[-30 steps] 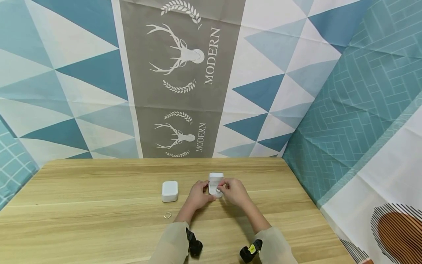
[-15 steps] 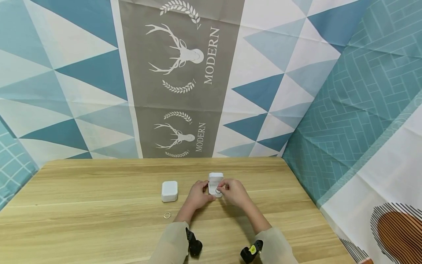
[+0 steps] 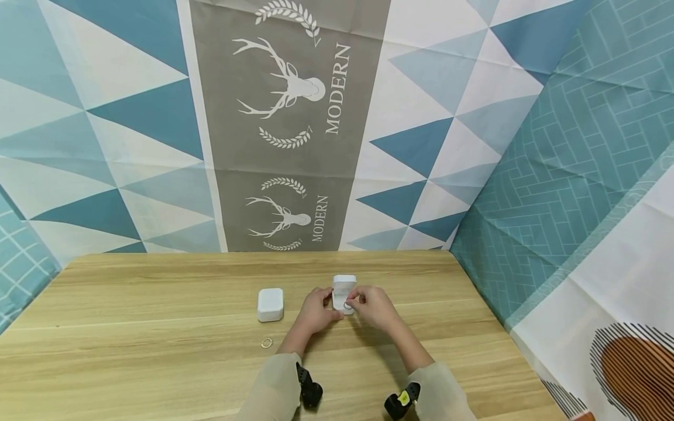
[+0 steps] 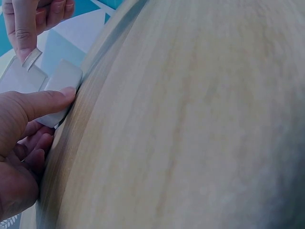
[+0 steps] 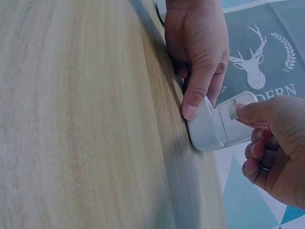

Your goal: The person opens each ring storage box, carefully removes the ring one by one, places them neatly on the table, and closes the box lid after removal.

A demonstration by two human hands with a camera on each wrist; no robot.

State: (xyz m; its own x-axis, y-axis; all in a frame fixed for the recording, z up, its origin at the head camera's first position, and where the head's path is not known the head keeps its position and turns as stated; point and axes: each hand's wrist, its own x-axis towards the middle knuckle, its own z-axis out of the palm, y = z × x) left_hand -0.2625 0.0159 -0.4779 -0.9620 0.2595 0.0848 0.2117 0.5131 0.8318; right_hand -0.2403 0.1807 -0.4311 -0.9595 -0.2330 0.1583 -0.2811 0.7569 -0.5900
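Note:
A small white ring box stands on the table with its lid raised. My left hand grips its base from the left, the thumb on the near side and the other fingers behind. From the right, my right hand pinches a silver-coloured ring between thumb and forefinger. That ring stands upright over the open base, in front of the raised lid. Its lower edge is right at the box's inside in the right wrist view. The other fingers of my right hand are curled in below.
A second white box, closed, stands to the left of my left hand. Nearer the front, what looks like another ring lies on the wooden table. A patterned cloth hangs behind the table's back edge.

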